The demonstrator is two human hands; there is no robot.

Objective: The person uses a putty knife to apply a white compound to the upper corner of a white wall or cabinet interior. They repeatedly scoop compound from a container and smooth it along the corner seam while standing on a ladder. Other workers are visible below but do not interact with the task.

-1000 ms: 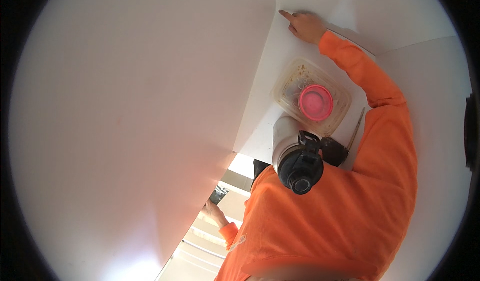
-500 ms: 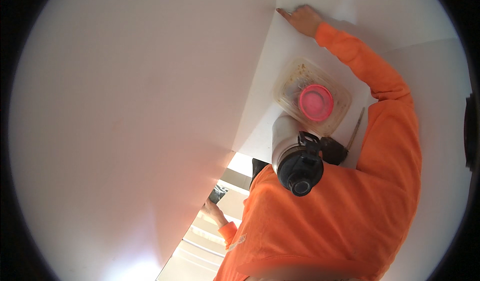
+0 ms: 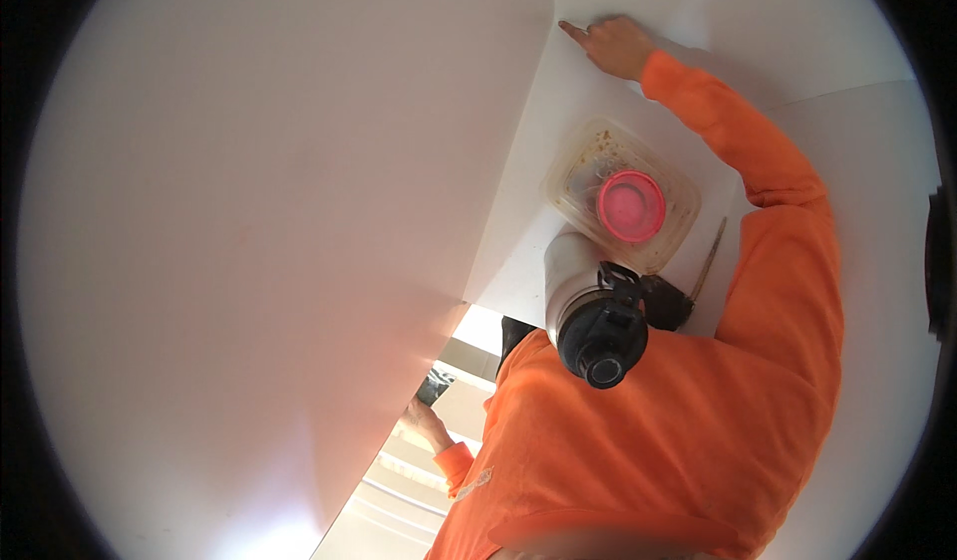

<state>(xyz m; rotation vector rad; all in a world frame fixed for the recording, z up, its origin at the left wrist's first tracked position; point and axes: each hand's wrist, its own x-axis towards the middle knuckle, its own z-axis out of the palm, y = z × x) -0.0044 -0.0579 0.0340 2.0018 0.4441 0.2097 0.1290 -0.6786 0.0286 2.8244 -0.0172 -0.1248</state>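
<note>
At the far end of a white surface, my right hand [image 3: 615,49] reaches out with one finger stretched toward the corner where white panels meet. Its other fingers look folded; nothing can be made out in them. Low on the left, my left hand [image 3: 427,425] is partly covered by the edge of a large white panel [image 3: 279,211], so its fingers are hidden. A dark, shiny object [image 3: 436,385] shows just beyond it, and I cannot tell whether the hand touches it. Between my chest and right hand sits a stained, clear plastic tub [image 3: 670,246] with a pink-rimmed round lid or container [image 3: 632,206] in it.
A pale bottle with a black flip lid [image 3: 603,336] stands close to my chest, beside the tub. Behind it lies a dark flat tool [image 3: 666,303] with a thin handle. The large panel fills the left side; another white wall [image 3: 857,132] rises on the right.
My right hand has shifted slightly right and nearer, its finger still stretched at the corner. The view has moved a little. My left hand looks unchanged.
</note>
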